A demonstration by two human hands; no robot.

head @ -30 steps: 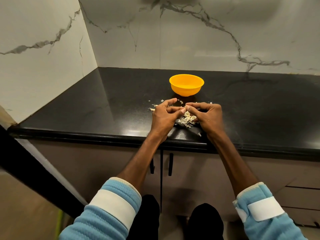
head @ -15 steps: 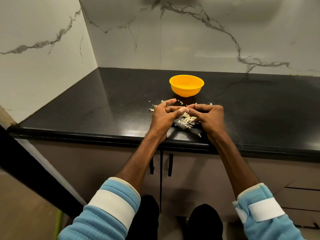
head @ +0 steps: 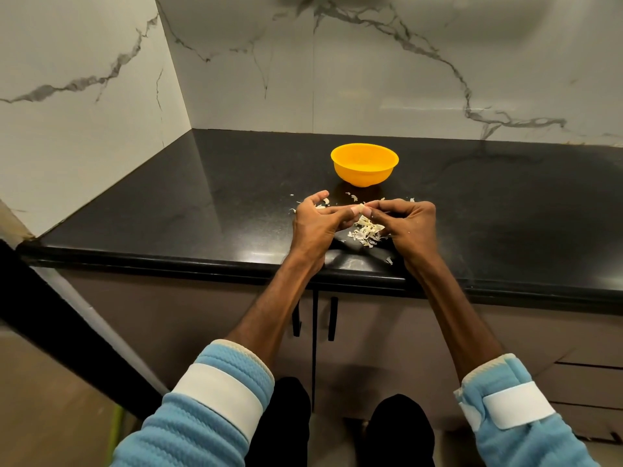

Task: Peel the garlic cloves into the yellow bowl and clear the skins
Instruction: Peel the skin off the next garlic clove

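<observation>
A yellow bowl (head: pixel 364 165) stands on the black counter (head: pixel 202 210) just beyond my hands. My left hand (head: pixel 315 224) and my right hand (head: pixel 409 227) meet fingertip to fingertip above the counter, both pinching a small pale garlic clove (head: pixel 361 208) between them. Under the fingers lies a heap of whitish garlic skins (head: pixel 365 232), with loose flakes (head: pixel 352 197) scattered toward the bowl. What is inside the bowl cannot be made out.
White marble walls close the counter at the back and the left. The counter's front edge (head: pixel 337 269) runs right under my wrists, with cabinet doors and black handles (head: pixel 332 318) below. One skin flake (head: pixel 389 260) lies near that edge.
Both hands have lifted slightly and drawn a little apart, so more of the skin heap shows beneath them. The bowl has not moved.
</observation>
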